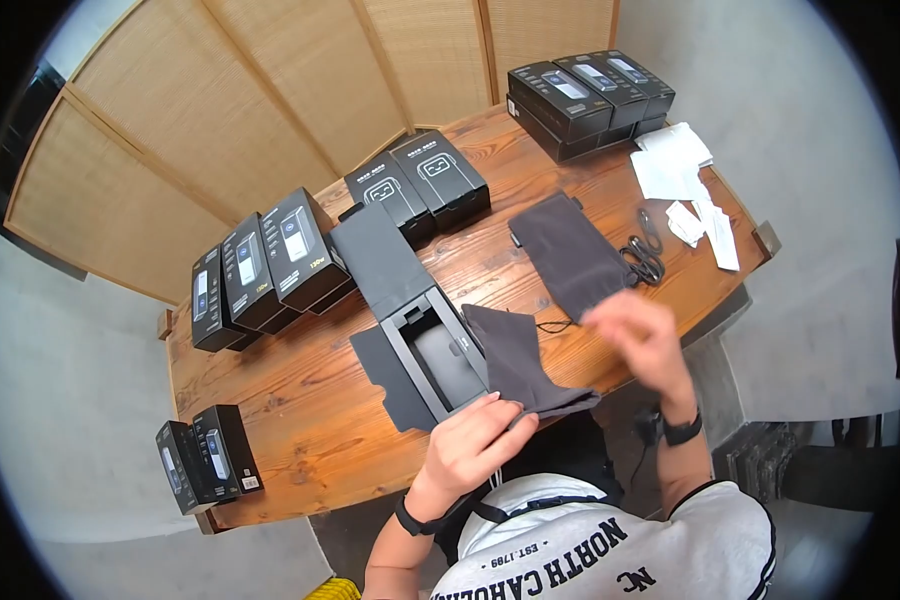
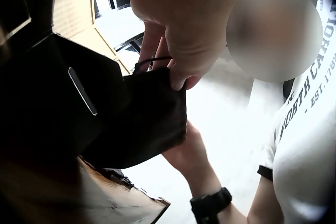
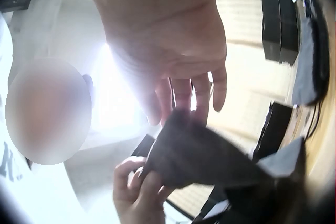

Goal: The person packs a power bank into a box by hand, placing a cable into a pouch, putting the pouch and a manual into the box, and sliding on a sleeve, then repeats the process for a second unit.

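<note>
My left hand (image 1: pixel 478 440) pinches the open edge of a dark grey drawstring pouch (image 1: pixel 515 350); in the left wrist view the thumb presses the pouch's (image 2: pixel 152 113) corner. The pouch lies against the right side of an opened black box (image 1: pixel 435 345), whose lid stands folded back and whose inner tray shows a hollow. My right hand (image 1: pixel 638 340) is blurred in the head view, near the end of a second grey pouch (image 1: pixel 565 250). In the right wrist view its fingers (image 3: pixel 181 95) hang fairly straight above the held pouch (image 3: pixel 194 155), gripping nothing visible.
Black boxed products stand at the left (image 1: pixel 255 265), the near left corner (image 1: pixel 210 455), the back middle (image 1: pixel 420 180) and the back right (image 1: pixel 590 100). A coiled black cable (image 1: pixel 645 262) and white papers (image 1: pixel 675 170) lie on the right of the wooden table (image 1: pixel 310 410).
</note>
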`<state>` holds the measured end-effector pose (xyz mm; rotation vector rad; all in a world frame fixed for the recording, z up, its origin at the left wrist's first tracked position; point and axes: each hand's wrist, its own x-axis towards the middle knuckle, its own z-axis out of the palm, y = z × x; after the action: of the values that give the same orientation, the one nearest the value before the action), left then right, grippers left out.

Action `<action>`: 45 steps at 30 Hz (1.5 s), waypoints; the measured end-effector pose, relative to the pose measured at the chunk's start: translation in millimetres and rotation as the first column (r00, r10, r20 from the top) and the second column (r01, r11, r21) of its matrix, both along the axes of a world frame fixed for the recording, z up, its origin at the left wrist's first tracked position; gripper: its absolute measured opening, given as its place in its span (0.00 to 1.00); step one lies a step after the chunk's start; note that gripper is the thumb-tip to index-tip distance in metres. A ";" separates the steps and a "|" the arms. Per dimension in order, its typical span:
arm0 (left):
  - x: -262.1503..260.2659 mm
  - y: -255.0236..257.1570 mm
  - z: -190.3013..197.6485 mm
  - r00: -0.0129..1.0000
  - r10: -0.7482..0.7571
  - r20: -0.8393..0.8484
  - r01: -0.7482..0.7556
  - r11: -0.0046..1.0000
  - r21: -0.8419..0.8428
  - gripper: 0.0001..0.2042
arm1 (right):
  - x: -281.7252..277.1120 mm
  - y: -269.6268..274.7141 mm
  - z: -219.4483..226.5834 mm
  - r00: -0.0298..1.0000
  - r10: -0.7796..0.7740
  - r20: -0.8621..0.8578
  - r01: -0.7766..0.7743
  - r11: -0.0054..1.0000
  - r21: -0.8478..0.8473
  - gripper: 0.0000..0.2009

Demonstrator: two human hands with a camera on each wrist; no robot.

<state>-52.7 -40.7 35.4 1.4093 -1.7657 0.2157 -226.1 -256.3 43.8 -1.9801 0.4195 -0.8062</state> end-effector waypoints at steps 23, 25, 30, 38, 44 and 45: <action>26.5 34.3 33.4 0.818 0.337 -0.466 -0.350 0.935 0.062 0.11 | -18.2 -102.1 -42.6 0.825 -0.550 -0.129 0.457 0.784 -0.420 0.05; 32.1 34.7 29.9 0.817 0.377 -0.437 -0.388 0.919 0.068 0.11 | -10.7 -95.3 -40.6 0.883 -0.465 -0.058 0.440 0.866 -0.238 0.04; 32.5 33.9 33.9 0.820 0.392 -0.418 -0.363 0.920 0.150 0.11 | 25.4 -43.4 -9.0 0.977 -0.201 0.075 0.160 0.915 0.371 0.06; 25.3 44.3 37.1 0.860 0.355 -0.367 -0.292 0.931 0.218 0.12 | 82.0 35.2 27.2 0.830 0.548 0.106 -0.555 0.830 0.053 0.09; 30.1 57.0 37.5 0.906 0.297 -0.301 -0.257 0.952 0.168 0.12 | 81.6 39.2 48.6 0.723 0.630 -0.284 -0.688 0.618 -0.382 0.09; 29.7 56.4 38.1 0.928 0.266 -0.260 -0.242 0.962 0.124 0.13 | 80.9 41.0 50.1 0.737 0.596 -0.319 -0.672 0.590 -0.448 0.08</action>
<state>-23.0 15.7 73.5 1.6481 -1.3790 0.0723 -145.2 -215.3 93.9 -2.4739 -0.5208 -0.3185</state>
